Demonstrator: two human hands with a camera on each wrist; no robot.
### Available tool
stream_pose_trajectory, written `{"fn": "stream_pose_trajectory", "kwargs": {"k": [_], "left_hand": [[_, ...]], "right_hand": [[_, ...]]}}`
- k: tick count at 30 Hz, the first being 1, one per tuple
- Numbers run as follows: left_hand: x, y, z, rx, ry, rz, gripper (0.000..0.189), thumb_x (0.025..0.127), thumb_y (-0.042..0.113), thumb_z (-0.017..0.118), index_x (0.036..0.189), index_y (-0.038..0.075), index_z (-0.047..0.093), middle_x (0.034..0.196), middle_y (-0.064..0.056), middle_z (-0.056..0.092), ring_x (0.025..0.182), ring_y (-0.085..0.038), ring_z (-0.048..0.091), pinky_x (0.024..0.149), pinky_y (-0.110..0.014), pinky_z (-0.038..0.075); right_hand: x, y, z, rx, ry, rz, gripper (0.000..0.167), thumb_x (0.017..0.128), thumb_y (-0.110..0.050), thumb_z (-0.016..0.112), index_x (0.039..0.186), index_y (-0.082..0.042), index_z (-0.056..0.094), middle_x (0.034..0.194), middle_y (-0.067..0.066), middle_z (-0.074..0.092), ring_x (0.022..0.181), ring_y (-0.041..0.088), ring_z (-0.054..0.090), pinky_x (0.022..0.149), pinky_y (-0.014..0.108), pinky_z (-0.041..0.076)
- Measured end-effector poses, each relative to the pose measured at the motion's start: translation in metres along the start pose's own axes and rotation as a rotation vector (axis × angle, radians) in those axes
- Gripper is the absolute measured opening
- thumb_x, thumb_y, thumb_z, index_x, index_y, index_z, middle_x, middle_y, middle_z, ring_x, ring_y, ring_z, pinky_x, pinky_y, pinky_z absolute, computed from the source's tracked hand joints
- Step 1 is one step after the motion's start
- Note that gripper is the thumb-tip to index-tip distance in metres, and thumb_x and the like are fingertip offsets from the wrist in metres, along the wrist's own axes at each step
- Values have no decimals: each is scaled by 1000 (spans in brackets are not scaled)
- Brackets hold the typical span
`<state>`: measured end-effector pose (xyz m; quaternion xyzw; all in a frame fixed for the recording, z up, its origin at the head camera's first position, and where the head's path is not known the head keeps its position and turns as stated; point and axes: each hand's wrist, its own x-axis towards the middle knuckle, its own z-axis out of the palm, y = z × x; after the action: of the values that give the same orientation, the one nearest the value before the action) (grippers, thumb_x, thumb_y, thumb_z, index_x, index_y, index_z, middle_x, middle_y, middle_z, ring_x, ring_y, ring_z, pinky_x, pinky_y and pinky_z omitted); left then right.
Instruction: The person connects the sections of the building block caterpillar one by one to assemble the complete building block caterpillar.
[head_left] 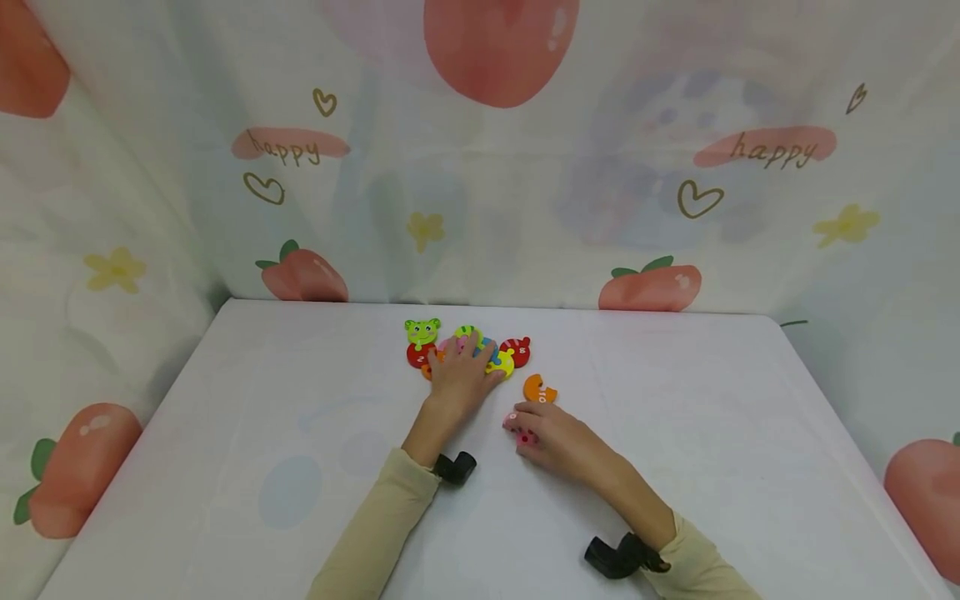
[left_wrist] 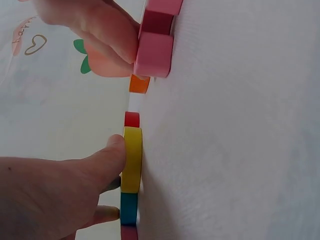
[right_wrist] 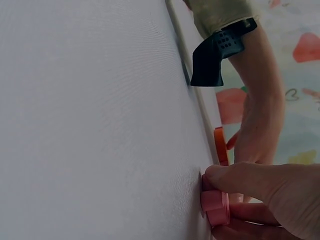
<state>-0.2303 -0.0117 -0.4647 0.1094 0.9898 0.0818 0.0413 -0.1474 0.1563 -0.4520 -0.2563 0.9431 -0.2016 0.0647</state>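
A row of colourful joined puzzle pieces lies on the white table, with a green animal-face piece (head_left: 422, 332) at its left end above a red piece marked 2 (head_left: 417, 357). My left hand (head_left: 456, 383) rests over the middle of this row, fingers spread, partly hiding the pieces. In the left wrist view its thumb touches the edge of a yellow piece (left_wrist: 132, 160), beside a blue one (left_wrist: 128, 209). My right hand (head_left: 566, 440) pinches a pink puzzle piece (right_wrist: 215, 202) between thumb and fingers, low over the table. Just beyond those fingers lies an orange piece marked 10 (head_left: 537, 388).
Another red piece (head_left: 517, 350) sits at the row's right end. Both wrists carry black camera mounts (head_left: 455, 468). A fruit-printed cloth (head_left: 495, 200) hangs behind the table's (head_left: 675, 400) far edge and along its sides.
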Motion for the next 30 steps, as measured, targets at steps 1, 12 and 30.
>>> {"fn": "stream_pose_trajectory", "kwargs": {"k": [1, 12, 30], "left_hand": [[0, 0, 0, 1, 2, 1, 61, 94, 53, 51, 150, 31, 37, 161, -5, 28, 147, -36, 26, 112, -70, 22], [1, 0, 0, -7, 4, 1, 60, 95, 52, 52, 149, 31, 38, 161, -5, 28, 149, -36, 23, 112, -71, 22], [0, 2, -2, -8, -25, -19, 65, 93, 58, 51, 150, 32, 35, 162, -4, 25, 150, -34, 20, 113, -69, 21]], "right_hand": [[0, 0, 0, 0, -1, 2, 31, 83, -16, 76, 114, -13, 71, 125, 12, 65, 119, 29, 60, 94, 42, 55], [0, 2, 0, -3, 24, -4, 32, 82, -18, 78, 112, -13, 73, 120, 11, 67, 114, 27, 61, 92, 41, 56], [-2, 6, -3, -9, -8, -42, 38, 83, -18, 77, 119, -10, 70, 122, 14, 65, 110, 29, 61, 89, 39, 57]]}}
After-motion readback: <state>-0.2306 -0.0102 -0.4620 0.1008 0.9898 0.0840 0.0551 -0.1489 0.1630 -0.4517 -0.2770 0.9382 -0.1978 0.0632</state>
